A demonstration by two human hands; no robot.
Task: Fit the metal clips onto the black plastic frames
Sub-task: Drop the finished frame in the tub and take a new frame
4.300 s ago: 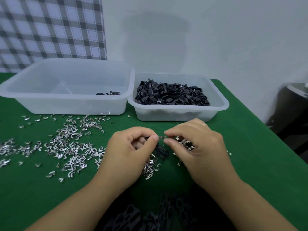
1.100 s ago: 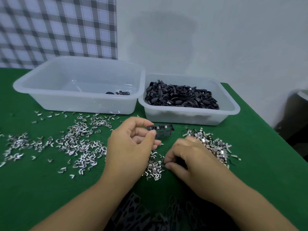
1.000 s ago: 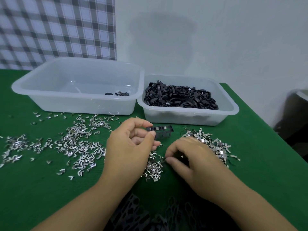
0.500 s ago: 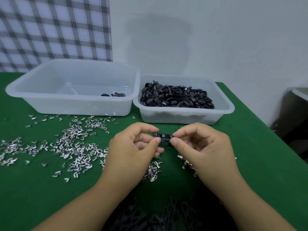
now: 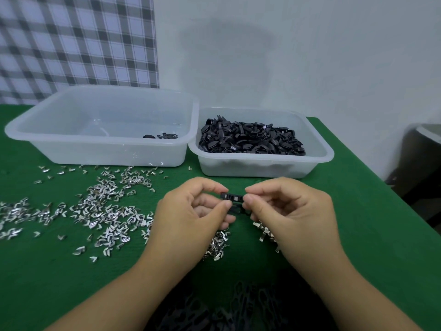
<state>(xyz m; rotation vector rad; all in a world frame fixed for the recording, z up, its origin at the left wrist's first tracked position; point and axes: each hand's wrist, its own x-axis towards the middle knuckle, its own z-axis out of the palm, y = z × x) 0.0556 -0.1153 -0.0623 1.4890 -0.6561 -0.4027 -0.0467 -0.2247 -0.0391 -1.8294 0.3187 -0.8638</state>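
A small black plastic frame (image 5: 232, 197) hangs above the green table between both hands. My left hand (image 5: 191, 218) pinches its left end with thumb and fingers. My right hand (image 5: 291, 211) pinches its right end; whether a metal clip sits between those fingertips I cannot tell. Loose metal clips (image 5: 107, 211) lie scattered on the table to the left. A small heap of clips (image 5: 217, 244) lies under my left hand and a few more clips (image 5: 262, 231) under my right.
A large translucent tub (image 5: 102, 130) at the back left holds a few black parts. A smaller tub (image 5: 262, 161) to its right is filled with black frames. A dark patterned garment (image 5: 226, 304) lies at the near edge. The table ends at the right.
My right hand has come up from the clip heap on the table to the frame's right end. The left hand has kept hold of the frame.
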